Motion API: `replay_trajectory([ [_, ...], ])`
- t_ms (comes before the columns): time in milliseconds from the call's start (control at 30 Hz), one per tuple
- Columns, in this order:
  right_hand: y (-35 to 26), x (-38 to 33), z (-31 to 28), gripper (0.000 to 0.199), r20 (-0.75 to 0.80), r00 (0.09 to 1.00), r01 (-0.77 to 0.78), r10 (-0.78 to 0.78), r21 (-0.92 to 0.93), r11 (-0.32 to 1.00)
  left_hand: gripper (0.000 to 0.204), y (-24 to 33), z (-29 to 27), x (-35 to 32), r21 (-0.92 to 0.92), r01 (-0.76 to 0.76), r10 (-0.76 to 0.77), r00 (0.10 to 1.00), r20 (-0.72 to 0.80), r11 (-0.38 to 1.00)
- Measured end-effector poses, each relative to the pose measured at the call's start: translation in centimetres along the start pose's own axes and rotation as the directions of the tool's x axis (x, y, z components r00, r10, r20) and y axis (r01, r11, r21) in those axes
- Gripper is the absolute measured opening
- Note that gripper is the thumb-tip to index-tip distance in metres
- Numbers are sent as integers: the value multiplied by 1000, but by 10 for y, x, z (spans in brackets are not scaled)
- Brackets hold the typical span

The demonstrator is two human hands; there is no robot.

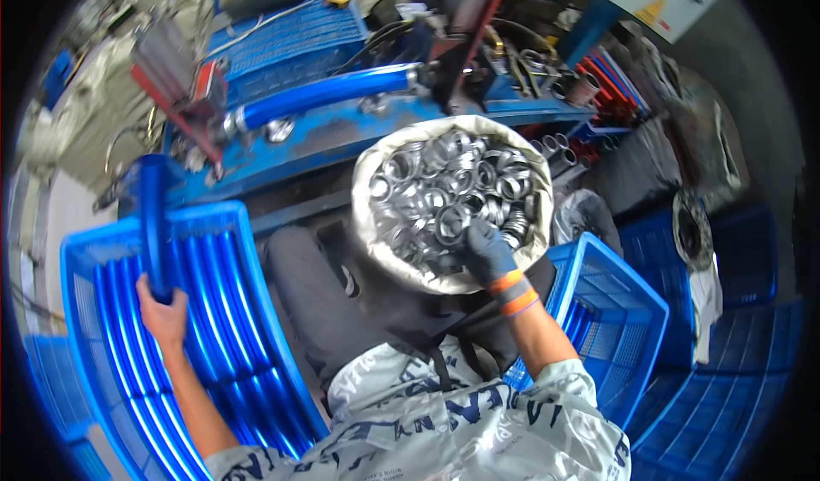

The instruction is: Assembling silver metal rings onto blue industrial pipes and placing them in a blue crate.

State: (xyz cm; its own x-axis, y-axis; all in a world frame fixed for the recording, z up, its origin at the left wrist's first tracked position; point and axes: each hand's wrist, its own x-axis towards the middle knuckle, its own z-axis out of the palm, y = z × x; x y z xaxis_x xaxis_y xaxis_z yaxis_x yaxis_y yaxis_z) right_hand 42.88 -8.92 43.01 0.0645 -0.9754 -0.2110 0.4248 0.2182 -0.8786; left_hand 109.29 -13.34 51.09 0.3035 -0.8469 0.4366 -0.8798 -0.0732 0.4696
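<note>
My bare left hand (164, 314) is closed round the lower end of a blue metal tube (153, 216), which stands nearly upright. Below it, a blue plastic crate (242, 250) holds rows of shiny blue tubes (213, 297). In front of me a round whitish sack (369, 240) is filled with loose silver metal rings (461, 178). Reaching into its near right side, my right hand (489, 255) wears a dark glove and has its fingers closed at the edge of one metal ring (453, 223). Its fingertips are partly hidden among the rings.
Beyond the sack runs a blue workbench (299, 152), where another blue tube (329, 96) lies between two fixtures. At my right stands a second blue crate (628, 310) with some blue tubes inside. A grey control box (658, 2) is at the far right.
</note>
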Motion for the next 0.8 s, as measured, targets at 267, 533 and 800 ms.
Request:
replay_trajectory([
  [267, -62, -49, 49, 56, 24, 988, 146, -151, 150, 978, 56, 272, 24, -53, -354, -445, 568, 652, 502, 823],
  [533, -82, -57, 51, 73, 80, 984, 157, -158, 8, 987, 59, 277, 21, -54, -354, -491, 602, 593, 535, 796],
  [800, -91, -25, 26, 67, 99, 977, 204, -188, -194, 959, 63, 282, 30, -64, -347, -439, 560, 642, 525, 829],
])
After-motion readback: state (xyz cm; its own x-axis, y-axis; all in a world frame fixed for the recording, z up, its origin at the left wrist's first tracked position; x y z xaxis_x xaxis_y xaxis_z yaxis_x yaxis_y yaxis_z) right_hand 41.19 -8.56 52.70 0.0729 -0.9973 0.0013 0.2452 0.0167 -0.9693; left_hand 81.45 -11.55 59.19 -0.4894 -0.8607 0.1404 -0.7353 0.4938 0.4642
